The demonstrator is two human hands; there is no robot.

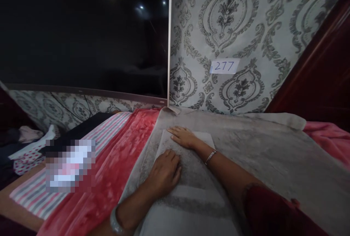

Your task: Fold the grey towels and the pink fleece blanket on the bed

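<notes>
A grey folded cloth (199,177) with a soft, streaky nap lies on a larger grey blanket (246,148) spread over a surface in front of me. My right hand (182,136) rests flat near the far edge of the folded cloth, fingers stretched out to the left. Closer to me, my left hand (165,172) lies palm down along the cloth's left side, with its fingers slightly bent and nothing visible held in them. Both hands touch the cloth, and their palms are hidden.
Left of the grey blanket runs a red plush blanket (117,159), beside a striped cloth (30,199). A blurred-out item (71,166) lies there. Behind stands a large dark television (82,39). A paper label (224,66) reading 277 is on the patterned wall.
</notes>
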